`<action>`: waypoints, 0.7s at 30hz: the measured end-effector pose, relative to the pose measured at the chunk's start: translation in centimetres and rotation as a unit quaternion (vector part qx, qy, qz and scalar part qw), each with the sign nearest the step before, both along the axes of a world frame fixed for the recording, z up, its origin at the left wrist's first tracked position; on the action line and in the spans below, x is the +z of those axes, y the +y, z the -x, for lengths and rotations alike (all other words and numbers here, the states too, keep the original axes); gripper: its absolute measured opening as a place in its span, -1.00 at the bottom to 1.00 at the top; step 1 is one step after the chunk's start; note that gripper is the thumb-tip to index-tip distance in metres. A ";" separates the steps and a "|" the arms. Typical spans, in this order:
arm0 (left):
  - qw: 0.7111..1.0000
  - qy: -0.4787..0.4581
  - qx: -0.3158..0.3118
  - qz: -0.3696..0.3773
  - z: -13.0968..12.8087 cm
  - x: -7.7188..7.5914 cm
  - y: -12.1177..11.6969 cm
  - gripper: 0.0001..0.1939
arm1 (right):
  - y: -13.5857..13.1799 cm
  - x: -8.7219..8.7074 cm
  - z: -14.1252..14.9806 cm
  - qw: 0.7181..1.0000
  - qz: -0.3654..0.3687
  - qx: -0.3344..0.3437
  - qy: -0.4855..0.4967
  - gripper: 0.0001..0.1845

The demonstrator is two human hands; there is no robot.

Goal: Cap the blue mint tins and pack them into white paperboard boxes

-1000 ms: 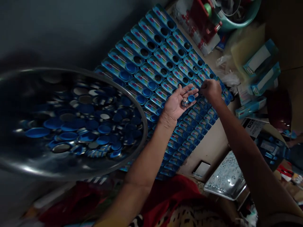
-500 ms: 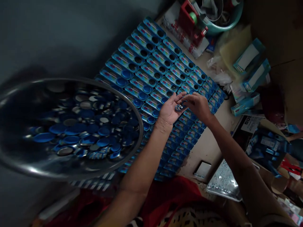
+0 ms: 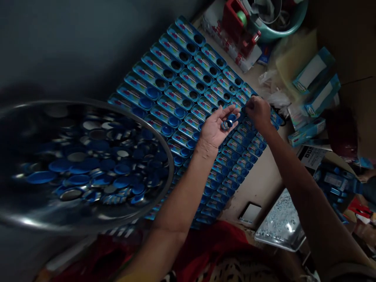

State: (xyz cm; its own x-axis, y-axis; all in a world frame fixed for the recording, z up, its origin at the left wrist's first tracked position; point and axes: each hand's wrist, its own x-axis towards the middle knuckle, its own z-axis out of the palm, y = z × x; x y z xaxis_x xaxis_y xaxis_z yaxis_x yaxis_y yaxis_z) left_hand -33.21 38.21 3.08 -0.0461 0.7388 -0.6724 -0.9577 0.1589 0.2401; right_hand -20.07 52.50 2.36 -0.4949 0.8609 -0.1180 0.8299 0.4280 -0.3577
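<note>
We note left hand (image 3: 212, 127) palm up, grip loosely spread, cradling blue caps (image 3: 232, 118). At its two o'clock, right hand (image 3: 260, 111) bunches over blue printed packs (image 3: 188, 79); contents we cannot tell.

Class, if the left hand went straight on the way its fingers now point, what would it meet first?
Most likely the curled right hand, just ahead of the left hand. Depth is unclear, so it might instead pass over the printed blue cases.
</note>
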 end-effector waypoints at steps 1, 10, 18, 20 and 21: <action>1.000 0.001 0.001 -0.005 0.2 -0.1 0.3 -0.56 | 0.6 -0.3 0.3 1.000 0.001 0.013 -0.027 -0.94; 1.000 0.011 -0.002 0.011 0.1 0.0 0.4 -0.56 | 3.0 0.4 1.3 0.993 0.032 0.032 -0.113 -0.80; 0.999 0.031 -0.020 0.039 -0.8 0.5 -0.5 -0.59 | -6.5 1.7 -1.0 0.987 0.029 0.127 0.095 -0.82; 0.998 0.017 -0.033 0.041 -1.2 0.5 -0.4 -0.57 | -7.7 1.0 -1.7 0.984 0.035 0.129 0.118 -0.82; 0.998 0.009 -0.036 0.043 -1.4 0.5 -0.3 -0.57 | -8.0 0.7 -2.0 0.983 0.038 0.123 0.128 -0.82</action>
State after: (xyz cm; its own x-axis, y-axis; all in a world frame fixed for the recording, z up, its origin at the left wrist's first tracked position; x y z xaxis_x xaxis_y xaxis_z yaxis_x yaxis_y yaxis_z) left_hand -31.83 37.92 3.60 -0.0077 0.6798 -0.7334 -0.9383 0.2487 0.2404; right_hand -18.03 44.54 3.10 -0.7090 0.7049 -0.0216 0.5833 0.5689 -0.5798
